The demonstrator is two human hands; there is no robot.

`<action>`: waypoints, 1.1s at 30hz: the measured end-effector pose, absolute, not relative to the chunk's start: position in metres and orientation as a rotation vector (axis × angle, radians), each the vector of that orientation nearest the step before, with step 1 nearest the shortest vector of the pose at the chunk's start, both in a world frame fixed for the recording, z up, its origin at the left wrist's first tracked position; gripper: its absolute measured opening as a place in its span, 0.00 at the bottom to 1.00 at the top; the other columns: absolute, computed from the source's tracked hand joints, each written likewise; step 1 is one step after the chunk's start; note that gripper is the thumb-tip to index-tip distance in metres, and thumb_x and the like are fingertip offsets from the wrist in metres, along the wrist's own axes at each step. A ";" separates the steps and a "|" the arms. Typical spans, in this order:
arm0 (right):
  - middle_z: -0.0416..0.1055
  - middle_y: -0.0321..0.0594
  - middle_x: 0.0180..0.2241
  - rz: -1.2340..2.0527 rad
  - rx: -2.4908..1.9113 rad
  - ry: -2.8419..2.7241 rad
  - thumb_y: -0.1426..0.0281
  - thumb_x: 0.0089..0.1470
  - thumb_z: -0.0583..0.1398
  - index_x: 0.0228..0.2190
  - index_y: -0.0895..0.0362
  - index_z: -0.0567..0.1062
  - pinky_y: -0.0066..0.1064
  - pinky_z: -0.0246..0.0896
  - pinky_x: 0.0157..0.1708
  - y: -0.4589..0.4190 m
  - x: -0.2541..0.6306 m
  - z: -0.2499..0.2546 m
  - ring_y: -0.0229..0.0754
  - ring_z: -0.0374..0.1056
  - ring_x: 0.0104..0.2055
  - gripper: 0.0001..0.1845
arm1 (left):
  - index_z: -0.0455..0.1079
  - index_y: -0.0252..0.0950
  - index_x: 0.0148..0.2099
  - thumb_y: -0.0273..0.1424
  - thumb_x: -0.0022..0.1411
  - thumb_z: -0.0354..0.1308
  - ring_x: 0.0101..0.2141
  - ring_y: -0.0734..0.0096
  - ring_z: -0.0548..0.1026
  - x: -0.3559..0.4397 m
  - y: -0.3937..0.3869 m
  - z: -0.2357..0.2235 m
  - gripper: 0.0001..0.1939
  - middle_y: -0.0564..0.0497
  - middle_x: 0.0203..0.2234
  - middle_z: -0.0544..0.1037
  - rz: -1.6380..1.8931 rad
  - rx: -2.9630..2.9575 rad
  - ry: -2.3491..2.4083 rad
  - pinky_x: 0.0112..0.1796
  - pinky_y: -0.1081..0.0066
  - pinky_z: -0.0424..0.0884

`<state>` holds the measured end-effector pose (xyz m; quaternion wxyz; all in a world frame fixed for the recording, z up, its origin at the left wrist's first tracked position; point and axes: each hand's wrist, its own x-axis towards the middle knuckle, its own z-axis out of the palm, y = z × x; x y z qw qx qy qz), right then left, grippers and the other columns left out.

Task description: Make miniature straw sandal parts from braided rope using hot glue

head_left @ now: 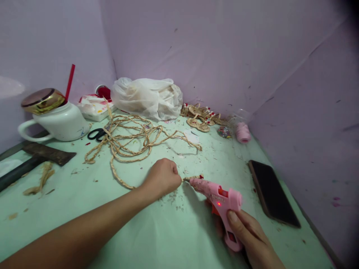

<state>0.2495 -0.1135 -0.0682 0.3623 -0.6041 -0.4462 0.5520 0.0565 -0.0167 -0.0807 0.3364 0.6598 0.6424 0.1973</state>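
My right hand (pixel 249 231) is wrapped round the handle of a pink glue gun (pixel 214 192), whose small red light is lit. Its nozzle points left, right at a short end of braided straw cord beside my left fist. My left hand (pixel 165 175) is closed on that braided cord (pixel 122 181), low over the table. From the fist the cord runs back left into a loose tangle of the same braid. A small dark red bit shows at the cord's end, just above the nozzle. The fingertips of my left hand are hidden.
A hammer (pixel 50 153), black-handled scissors (pixel 98 133) and a white mug (pixel 63 121) stand or lie left. At the back are a white plastic bag (pixel 148 97) and braided pieces with pins (pixel 199 123). Pink thread (pixel 242 132) and a phone (pixel 273 194) lie right.
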 end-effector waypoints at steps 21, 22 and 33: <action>0.59 0.32 0.15 1.402 -1.490 -1.216 0.51 0.53 0.52 0.25 0.58 0.70 0.26 0.45 0.17 -0.113 0.250 -0.071 0.33 0.51 0.17 0.22 | 0.68 0.35 0.19 0.23 0.38 0.50 0.21 0.72 0.67 0.056 -0.016 -0.080 0.07 0.53 0.15 0.71 0.526 1.728 1.704 0.21 0.75 0.57; 0.59 0.32 0.14 1.401 -1.488 -1.217 0.51 0.53 0.53 0.27 0.58 0.71 0.26 0.44 0.17 -0.114 0.251 -0.071 0.34 0.52 0.17 0.22 | 0.69 0.35 0.19 0.23 0.38 0.50 0.21 0.72 0.67 0.056 -0.016 -0.080 0.07 0.53 0.15 0.71 0.525 1.727 1.703 0.21 0.75 0.57; 0.57 0.32 0.16 1.288 -1.496 -1.379 0.53 0.55 0.51 0.19 0.56 0.67 0.27 0.47 0.19 -0.112 0.259 -0.073 0.35 0.52 0.19 0.23 | 0.68 0.36 0.19 0.24 0.38 0.50 0.21 0.72 0.68 0.056 -0.016 -0.082 0.06 0.53 0.16 0.72 0.528 1.723 1.679 0.21 0.75 0.58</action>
